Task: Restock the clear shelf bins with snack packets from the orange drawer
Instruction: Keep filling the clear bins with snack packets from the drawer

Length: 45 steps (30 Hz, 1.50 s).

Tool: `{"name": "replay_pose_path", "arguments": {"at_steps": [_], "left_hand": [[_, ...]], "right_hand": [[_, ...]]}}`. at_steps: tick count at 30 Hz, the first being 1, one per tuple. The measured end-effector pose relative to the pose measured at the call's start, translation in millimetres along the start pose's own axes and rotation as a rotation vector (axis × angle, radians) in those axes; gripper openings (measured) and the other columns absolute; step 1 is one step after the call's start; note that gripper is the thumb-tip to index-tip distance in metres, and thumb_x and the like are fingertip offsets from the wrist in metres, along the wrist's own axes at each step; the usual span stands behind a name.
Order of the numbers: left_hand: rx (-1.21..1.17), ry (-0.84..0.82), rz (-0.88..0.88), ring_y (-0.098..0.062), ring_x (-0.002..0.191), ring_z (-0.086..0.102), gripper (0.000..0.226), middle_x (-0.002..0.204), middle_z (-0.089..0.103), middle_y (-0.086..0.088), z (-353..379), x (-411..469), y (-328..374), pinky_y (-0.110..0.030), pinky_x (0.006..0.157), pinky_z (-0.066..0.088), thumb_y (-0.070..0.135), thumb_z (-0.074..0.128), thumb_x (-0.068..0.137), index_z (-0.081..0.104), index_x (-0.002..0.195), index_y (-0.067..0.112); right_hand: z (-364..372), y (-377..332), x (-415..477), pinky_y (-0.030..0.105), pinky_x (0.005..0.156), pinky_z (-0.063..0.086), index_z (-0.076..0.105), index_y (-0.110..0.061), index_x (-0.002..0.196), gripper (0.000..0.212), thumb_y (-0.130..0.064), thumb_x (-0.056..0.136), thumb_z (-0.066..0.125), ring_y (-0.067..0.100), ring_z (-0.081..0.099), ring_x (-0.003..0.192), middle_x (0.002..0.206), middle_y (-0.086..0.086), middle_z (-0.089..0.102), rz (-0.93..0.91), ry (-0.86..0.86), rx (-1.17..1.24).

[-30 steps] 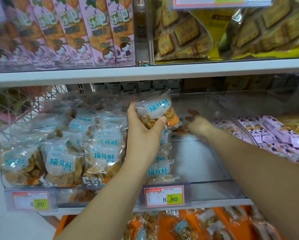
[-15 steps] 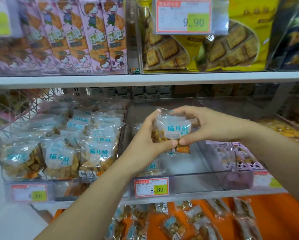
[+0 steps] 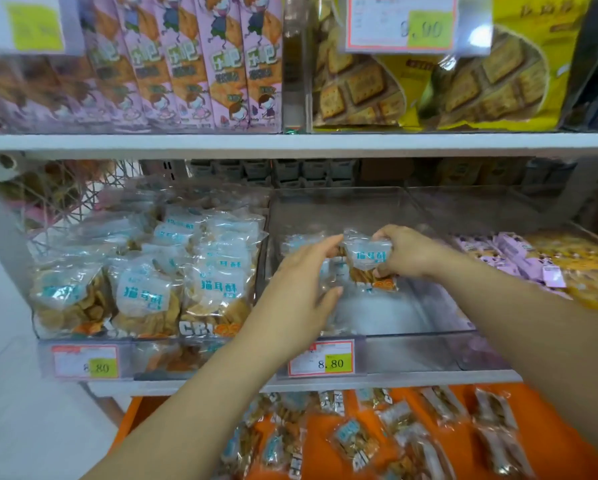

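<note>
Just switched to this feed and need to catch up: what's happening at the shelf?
A person is restocking. Their right hand pinches a snack packet over the middle clear bin, which holds only a few packets. The left hand hovers beside it, fingers straight. The left bin is full; more packets lie in the orange drawer below.

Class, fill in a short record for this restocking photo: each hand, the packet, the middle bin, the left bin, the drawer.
Right hand: grips the snack packet
Left hand: open, fingers straight, beside it
Snack packet: inside the middle bin
Middle bin: clear, few packets
Left bin: packed with packets
Orange drawer: below shelf, packets inside
</note>
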State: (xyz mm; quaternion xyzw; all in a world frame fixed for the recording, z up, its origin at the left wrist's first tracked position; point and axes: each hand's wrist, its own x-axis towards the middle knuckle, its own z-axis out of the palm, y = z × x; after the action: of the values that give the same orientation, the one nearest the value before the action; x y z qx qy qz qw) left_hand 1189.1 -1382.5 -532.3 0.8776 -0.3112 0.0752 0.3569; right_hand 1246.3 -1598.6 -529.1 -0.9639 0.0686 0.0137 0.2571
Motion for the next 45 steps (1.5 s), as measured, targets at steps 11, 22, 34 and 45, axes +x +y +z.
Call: {"name": "replay_pose_path", "arguments": {"at_steps": [11,22,34,45], "left_hand": [[0.502,0.015,0.213,-0.017,0.078,0.069,0.020,0.095,0.071,0.009,20,-2,-21,-0.031,0.070,0.053,0.041,0.065,0.080,0.070,0.096,0.030],[0.506,0.028,0.231,-0.021,0.086,0.068,0.024,0.106,0.069,0.007,21,-2,-19,-0.034,0.078,0.050,0.039,0.055,0.088,0.068,0.106,0.030],[0.520,0.094,0.277,-0.015,0.067,0.067,0.017,0.089,0.070,0.011,27,-3,-27,-0.027,0.063,0.052,0.036,0.061,0.079,0.071,0.091,0.031],[0.518,0.136,0.301,-0.021,0.078,0.068,0.033,0.094,0.070,0.004,27,-11,-20,-0.031,0.070,0.052,0.027,0.042,0.086,0.070,0.102,0.021]], "right_hand": [[43,14,50,0.029,0.089,0.044,0.011,-0.002,0.149,0.099,-0.024,0.078,0.077,0.027,0.053,0.118,0.127,0.007,0.054,0.208,0.084,0.190],[51,7,50,0.043,0.087,0.051,0.046,-0.017,0.121,0.037,-0.021,0.089,0.063,0.025,0.057,0.109,0.121,0.007,0.059,0.180,-0.101,0.328],[53,5,42,0.032,0.084,0.046,0.015,-0.027,0.151,0.083,-0.010,0.085,0.063,0.032,0.056,0.109,0.140,0.021,0.042,-0.072,-0.014,-0.130],[14,-14,-42,0.026,0.095,0.036,0.044,-0.017,0.139,0.058,-0.018,0.086,0.065,0.027,0.051,0.119,0.130,0.012,0.053,-0.324,0.196,-0.120]]}}
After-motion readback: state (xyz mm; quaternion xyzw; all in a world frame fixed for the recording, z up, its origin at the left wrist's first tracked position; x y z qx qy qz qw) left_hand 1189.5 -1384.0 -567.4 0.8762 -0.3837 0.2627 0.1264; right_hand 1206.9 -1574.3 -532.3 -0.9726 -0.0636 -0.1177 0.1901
